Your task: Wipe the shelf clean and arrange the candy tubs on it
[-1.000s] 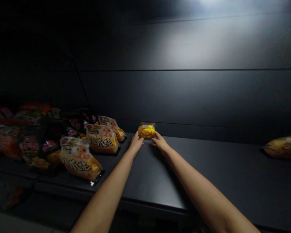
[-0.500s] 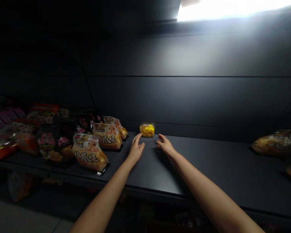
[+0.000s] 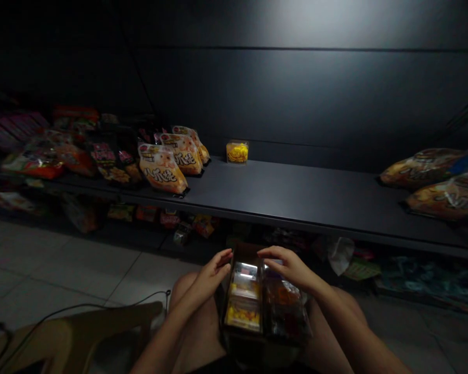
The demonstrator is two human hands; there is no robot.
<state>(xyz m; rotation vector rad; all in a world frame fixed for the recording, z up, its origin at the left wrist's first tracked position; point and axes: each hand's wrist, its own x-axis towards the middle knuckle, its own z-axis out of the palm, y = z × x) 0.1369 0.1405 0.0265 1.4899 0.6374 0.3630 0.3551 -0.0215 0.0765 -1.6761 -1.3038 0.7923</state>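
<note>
Between my knees stands a cardboard box (image 3: 253, 251) filled with clear plastic packs; those in its left half (image 3: 243, 315) show yellow contents. My left hand (image 3: 215, 269) hovers at the box's left rim, fingers stretched and holding nothing. Over the right half my right hand (image 3: 287, 265) is spread, fingertips near the far rim and above the packs; whether it touches them I cannot tell. One clear pack with yellow contents (image 3: 237, 152) stands alone at the back of the dark shelf (image 3: 296, 192).
Orange snack bags (image 3: 163, 170) stand left on the shelf beside black bags (image 3: 113, 158). More snack bags (image 3: 448, 195) lie at the right end. A lower shelf holds mixed packets (image 3: 203, 225). A yellowish stool (image 3: 78, 332) with a black cable is at lower left.
Both hands have drawn back from the yellow pack on the shelf, down to the box. The view has tilted downward, bringing the box and my knees into sight. The pack stays on the shelf.
</note>
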